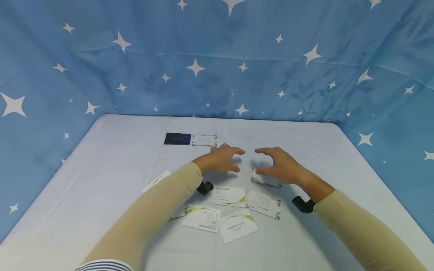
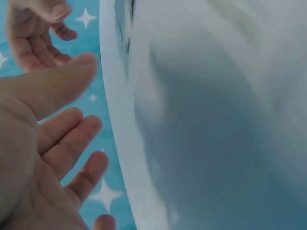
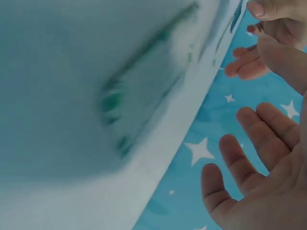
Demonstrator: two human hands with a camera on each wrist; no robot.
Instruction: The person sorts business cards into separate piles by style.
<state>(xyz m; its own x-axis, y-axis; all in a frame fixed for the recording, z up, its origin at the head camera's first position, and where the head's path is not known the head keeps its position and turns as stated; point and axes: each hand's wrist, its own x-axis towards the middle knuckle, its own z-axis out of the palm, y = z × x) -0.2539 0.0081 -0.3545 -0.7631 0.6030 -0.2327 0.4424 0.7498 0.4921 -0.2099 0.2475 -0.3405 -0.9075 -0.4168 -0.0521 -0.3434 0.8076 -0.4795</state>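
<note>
My left hand (image 1: 222, 159) hovers over the table's middle, fingers spread and loosely bent, holding nothing. Facing it, my right hand (image 1: 279, 164) is above a card with a green leaf border (image 1: 266, 178) and partly covers it in the head view. In the right wrist view that leafy card (image 3: 144, 91) lies blurred below the relaxed fingers. Nearer me lie a white card with gold curves (image 1: 228, 196), another leaf-bordered card (image 1: 263, 204), a second gold-curved card (image 1: 202, 218) and a "COMPANY LOGO" card (image 1: 237, 226). My left sleeve partly hides two more cards.
At the back of the white table (image 1: 118, 150), a dark blue card (image 1: 177, 139) lies beside a leaf-bordered card (image 1: 204, 140). A blue star-patterned cloth (image 1: 217, 49) hangs behind the table's far edge. Black wrist mounts (image 1: 303, 205) sit under both wrists.
</note>
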